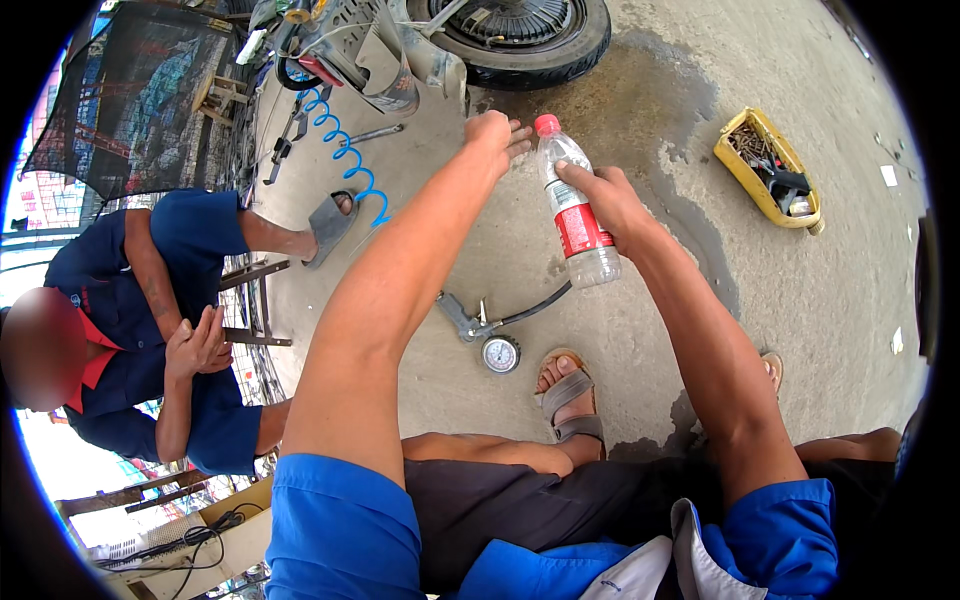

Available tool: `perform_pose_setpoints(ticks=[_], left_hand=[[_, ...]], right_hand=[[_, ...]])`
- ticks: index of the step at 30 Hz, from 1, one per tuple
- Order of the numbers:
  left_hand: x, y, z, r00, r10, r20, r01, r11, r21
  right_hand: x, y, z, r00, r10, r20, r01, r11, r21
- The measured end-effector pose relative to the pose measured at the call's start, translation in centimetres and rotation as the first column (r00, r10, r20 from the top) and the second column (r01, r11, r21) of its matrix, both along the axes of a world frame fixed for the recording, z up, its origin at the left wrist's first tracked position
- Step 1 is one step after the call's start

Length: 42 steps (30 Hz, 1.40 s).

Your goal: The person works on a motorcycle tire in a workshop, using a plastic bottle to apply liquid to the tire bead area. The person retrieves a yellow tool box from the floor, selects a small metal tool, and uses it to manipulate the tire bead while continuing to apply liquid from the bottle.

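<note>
My right hand (608,205) is wrapped round a clear plastic bottle (590,262) with a red cap and a red label, its thumb lying across the upper part. The bottle leans, cap up and to the left, and seems to hold little or no liquid. Just left of the cap is my left hand (493,135), its fingers apart and nothing visible in it; part of its palm is turned away. Beyond both hands a wheel with a black tyre (545,68) lies near wet concrete. A tyre inflator with a round gauge (500,353) rests on the ground below the bottle.
To the right stands a cut yellow container (770,170) full of small metal parts. A blue coiled air hose (345,140) runs down on the left, near a metal bar (372,133). At the left a seated person (150,320) in dark blue has hands together.
</note>
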<state>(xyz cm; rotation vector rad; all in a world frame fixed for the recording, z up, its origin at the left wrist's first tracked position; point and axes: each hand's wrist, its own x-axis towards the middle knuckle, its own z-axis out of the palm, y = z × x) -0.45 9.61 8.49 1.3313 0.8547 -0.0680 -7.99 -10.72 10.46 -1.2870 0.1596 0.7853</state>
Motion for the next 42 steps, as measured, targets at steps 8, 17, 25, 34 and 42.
perform_pose_setpoints(ticks=[8,17,25,34,42], left_hand=[[0.2,-0.1,-0.2,1.000,-0.027,-0.005,0.027,0.998,-0.049],[0.1,-0.4,-0.1,1.000,-0.028,0.000,0.028,0.997,-0.068],[0.2,-1.3,0.2,0.999,-0.041,0.017,0.042,0.996,-0.073],[0.5,-1.3,0.0,0.998,-0.056,0.034,0.059,0.995,-0.083],[0.6,-1.9,0.3,0.996,-0.068,0.050,0.072,0.994,-0.082]], right_hand=[[0.0,-0.4,-0.5,0.998,-0.038,-0.053,0.038,0.999,0.000],[0.1,-0.7,-0.7,0.995,-0.056,-0.077,0.060,0.997,0.040],[0.1,-0.9,-0.6,0.993,-0.088,-0.080,0.089,0.996,0.011],[0.4,-0.9,-1.2,0.996,-0.038,-0.078,0.042,0.998,0.049],[0.4,-0.9,-1.6,0.996,-0.029,-0.083,0.034,0.998,0.056]])
